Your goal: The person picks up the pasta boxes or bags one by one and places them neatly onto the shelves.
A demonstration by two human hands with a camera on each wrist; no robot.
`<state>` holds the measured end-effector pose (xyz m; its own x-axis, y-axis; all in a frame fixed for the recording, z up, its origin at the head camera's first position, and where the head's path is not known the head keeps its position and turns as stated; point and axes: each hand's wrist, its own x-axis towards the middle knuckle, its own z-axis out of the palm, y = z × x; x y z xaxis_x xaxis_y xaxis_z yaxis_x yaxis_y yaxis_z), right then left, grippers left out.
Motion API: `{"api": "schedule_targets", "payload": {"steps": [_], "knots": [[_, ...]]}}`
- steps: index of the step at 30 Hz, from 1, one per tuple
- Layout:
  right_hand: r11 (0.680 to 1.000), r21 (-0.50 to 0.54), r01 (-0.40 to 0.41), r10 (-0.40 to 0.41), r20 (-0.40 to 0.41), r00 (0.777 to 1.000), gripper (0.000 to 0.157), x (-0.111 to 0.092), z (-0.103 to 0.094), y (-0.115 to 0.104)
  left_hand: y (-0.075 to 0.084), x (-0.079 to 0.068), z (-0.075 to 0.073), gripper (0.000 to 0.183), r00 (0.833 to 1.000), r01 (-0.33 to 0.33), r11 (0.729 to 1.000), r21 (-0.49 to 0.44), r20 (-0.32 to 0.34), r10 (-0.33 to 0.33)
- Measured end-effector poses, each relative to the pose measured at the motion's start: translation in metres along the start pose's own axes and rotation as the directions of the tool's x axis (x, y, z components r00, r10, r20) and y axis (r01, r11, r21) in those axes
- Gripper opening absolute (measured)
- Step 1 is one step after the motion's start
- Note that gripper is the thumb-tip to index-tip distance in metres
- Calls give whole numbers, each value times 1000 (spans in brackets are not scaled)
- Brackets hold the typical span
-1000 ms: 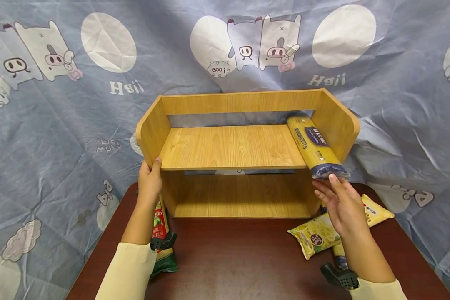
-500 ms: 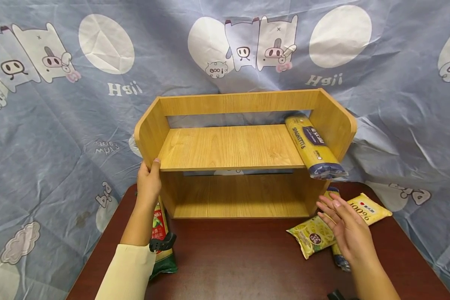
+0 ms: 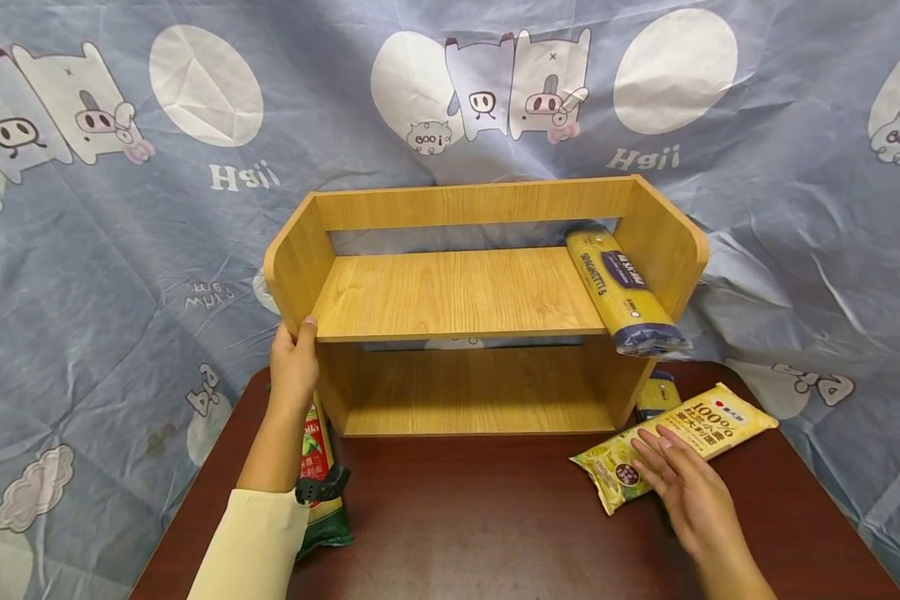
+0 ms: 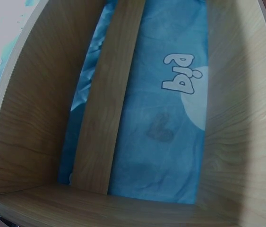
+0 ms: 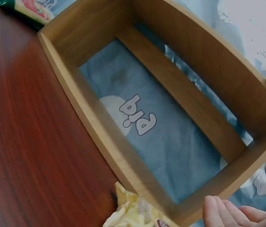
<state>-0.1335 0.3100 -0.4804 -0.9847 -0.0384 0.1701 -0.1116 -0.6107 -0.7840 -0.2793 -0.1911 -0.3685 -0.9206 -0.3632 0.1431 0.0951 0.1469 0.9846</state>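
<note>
My left hand (image 3: 295, 367) grips the left side panel of a two-tier wooden shelf (image 3: 450, 292), its thumb on the near side by the upper board. My right hand (image 3: 686, 496) hovers at or just over a yellow pasta bag (image 3: 720, 421), fingers extended and holding nothing; whether they touch it I cannot tell. Fingertips (image 5: 225, 213) show in the right wrist view beside the shelf's side. On the upper board's right end lies a yellow and blue spaghetti pack (image 3: 622, 292), its front end overhanging the edge. Another similar pack (image 3: 656, 393) is partly hidden under the yellow bag.
A red and green pasta bag (image 3: 318, 475) lies on the dark red table (image 3: 480, 517), left of the shelf and partly behind my left forearm. Behind everything hangs a blue cartoon-print cloth (image 3: 180, 208).
My right hand has left the front end of the spaghetti pack on the upper board and come down to the yellow pasta bag. My left hand keeps its grip on the shelf.
</note>
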Motion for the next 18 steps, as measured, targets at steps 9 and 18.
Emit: {"api": "schedule_targets", "payload": {"steps": [9,18], "knots": [[983,-139,-122,102,-142,985,24,-18,-16,8,0,-1,0,50,1000,-12,1000,7,1,12],[850,-369,-376,268,-312,911,57,-29,-18,4,-1,0,1,50,1000,-16,1000,-3,-1,16]]}}
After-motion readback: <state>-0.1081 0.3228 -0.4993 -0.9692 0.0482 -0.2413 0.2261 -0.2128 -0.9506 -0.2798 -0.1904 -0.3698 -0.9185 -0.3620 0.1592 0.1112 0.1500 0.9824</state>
